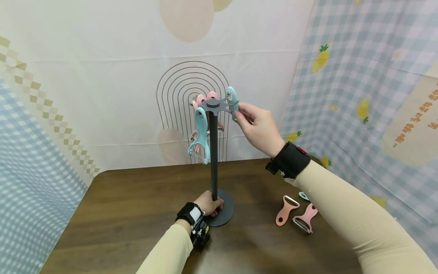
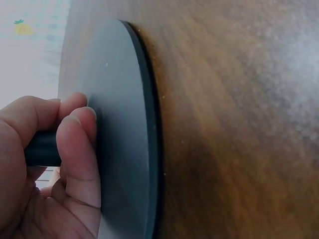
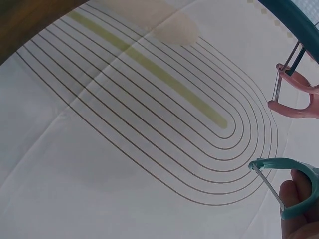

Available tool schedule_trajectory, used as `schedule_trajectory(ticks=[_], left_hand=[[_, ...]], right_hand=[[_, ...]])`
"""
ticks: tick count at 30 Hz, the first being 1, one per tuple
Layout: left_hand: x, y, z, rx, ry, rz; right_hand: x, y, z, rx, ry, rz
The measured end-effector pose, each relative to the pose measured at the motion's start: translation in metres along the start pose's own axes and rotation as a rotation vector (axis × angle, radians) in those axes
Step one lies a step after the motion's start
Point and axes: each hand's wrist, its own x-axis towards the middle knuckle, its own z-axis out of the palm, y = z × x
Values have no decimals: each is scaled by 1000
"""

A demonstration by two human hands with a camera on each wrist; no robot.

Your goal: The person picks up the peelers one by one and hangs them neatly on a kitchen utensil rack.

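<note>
A dark grey rack stand (image 1: 213,152) with a hooked top rises from a round base (image 1: 227,213) on the table. Low on its pole, my left hand (image 1: 207,203) curls its fingers round it, just above the base. My right hand (image 1: 260,127) pinches a light blue peeler (image 1: 232,95) at the right-hand hook of the top. In the right wrist view this peeler's blade end (image 3: 286,162) shows beside the fingers. Another light blue peeler (image 1: 202,129) hangs on the front left, and pink peelers (image 1: 212,94) hang behind, partly hidden by the pole.
On the table's right side lie an orange peeler (image 1: 283,214), a pink peeler (image 1: 309,217) and a light blue piece (image 1: 303,195) partly covered by the right sleeve. A white patterned cloth (image 1: 119,95) hangs behind the table, with checked cloth (image 1: 342,114) on the right.
</note>
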Motion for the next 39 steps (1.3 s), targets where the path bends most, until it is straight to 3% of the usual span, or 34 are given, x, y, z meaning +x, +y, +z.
schedule_trajectory(ticks=[17, 32, 39], left_hand=[[1, -3, -2, 10, -15, 2], [3, -4, -1, 8, -13, 4], [0, 1, -2, 14, -15, -2]], right_hand=[[-8, 5, 12, -16, 5, -97], [-11, -4, 25, -67, 42, -181], [-12, -3, 21, -46, 5, -175]])
